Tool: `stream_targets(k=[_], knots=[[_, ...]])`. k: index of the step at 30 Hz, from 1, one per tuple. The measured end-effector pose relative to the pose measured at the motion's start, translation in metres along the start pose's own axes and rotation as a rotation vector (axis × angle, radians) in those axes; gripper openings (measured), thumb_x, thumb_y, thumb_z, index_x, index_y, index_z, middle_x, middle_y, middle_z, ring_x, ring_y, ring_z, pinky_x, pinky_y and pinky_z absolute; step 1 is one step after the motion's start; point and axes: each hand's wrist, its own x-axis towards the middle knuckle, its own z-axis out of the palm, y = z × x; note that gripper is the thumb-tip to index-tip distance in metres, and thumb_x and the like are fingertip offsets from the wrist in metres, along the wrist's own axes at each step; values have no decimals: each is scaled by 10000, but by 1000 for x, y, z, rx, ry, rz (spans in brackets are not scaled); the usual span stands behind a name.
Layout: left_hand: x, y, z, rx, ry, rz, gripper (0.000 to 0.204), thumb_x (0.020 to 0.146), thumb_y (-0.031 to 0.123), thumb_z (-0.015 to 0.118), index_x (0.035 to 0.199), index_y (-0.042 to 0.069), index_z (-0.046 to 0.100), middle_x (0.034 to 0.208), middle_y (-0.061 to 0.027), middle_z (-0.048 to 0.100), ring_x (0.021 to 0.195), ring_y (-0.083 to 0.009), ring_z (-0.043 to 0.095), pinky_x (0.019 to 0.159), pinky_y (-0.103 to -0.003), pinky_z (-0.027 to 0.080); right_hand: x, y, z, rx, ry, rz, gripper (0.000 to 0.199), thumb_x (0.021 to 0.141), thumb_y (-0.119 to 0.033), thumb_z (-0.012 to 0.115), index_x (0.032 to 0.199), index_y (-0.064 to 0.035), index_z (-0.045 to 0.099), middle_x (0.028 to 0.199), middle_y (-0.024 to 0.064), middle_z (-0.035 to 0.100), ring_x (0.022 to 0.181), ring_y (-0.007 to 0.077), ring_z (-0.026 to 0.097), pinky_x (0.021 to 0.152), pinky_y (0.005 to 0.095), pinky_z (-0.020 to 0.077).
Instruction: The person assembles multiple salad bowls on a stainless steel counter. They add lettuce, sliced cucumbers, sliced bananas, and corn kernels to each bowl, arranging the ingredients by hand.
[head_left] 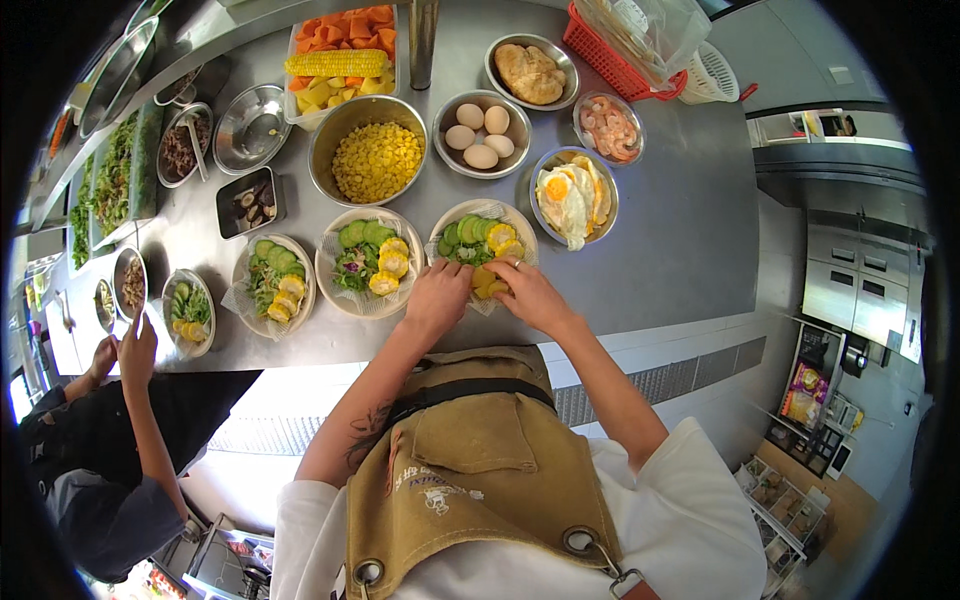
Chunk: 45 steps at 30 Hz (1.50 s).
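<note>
A paper-lined bowl in front of me holds cucumber slices, leafy greens and corn cob rounds. Over its near side, my left hand has its fingers curled down at the greens; its fingertips are hidden. My right hand pinches at yellow chunks that look like potato, beside the corn. To the left, a second lined bowl carries cucumber, greens with purple shreds and corn rounds. Another lined bowl has a similar filling.
Behind the bowls stand a steel bowl of corn kernels, a bowl of eggs, fried eggs, shrimp and a tub of cut vegetables. A red basket sits far right. At left, a co-worker's hand reaches toward small bowls.
</note>
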Motion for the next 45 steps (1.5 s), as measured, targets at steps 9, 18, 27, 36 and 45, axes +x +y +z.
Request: stream_targets(k=[9, 18, 27, 36, 45], knots=[[6, 17, -8, -14, 80, -7, 420, 804, 221, 798, 1176, 80, 663, 1105, -97, 655, 1080, -302, 625, 927, -429, 533, -5, 20, 16, -148, 140, -165, 351, 875, -81, 739, 1215, -71, 655, 1187, 138, 674, 1074, 376, 661, 907, 459, 558], [6, 17, -9, -15, 73, 11, 489, 756, 323, 856, 1148, 95, 671, 1080, -72, 655, 1057, -278, 639, 892, -420, 536, -6, 24, 9, -66, 308, -104, 267, 864, -90, 760, 1121, -83, 687, 1085, 126, 693, 994, 354, 681, 845, 452, 574], [1, 14, -7, 12, 97, 45, 530, 750, 348, 858, 1185, 126, 652, 1047, -55, 644, 1025, -266, 640, 866, -423, 522, -8, 19, 15, 89, 350, -40, 247, 865, -45, 750, 1103, -58, 686, 1114, 136, 688, 979, 375, 684, 834, 444, 576], [5, 13, -9, 68, 92, 60, 521, 765, 406, 821, 1179, 138, 654, 1051, -60, 643, 1024, -258, 627, 875, -419, 486, -7, 9, 17, 147, 413, 94, 277, 866, -82, 755, 1121, -53, 650, 1123, 189, 651, 987, 427, 661, 836, 473, 557], [-1, 7, -2, 29, 89, 40, 512, 788, 394, 811, 1207, 140, 660, 1096, -66, 655, 1057, -273, 625, 896, -439, 483, -15, 11, 40, 139, 346, 69, 346, 857, -57, 771, 1179, -31, 648, 1091, 195, 657, 863, 429, 678, 803, 461, 568]])
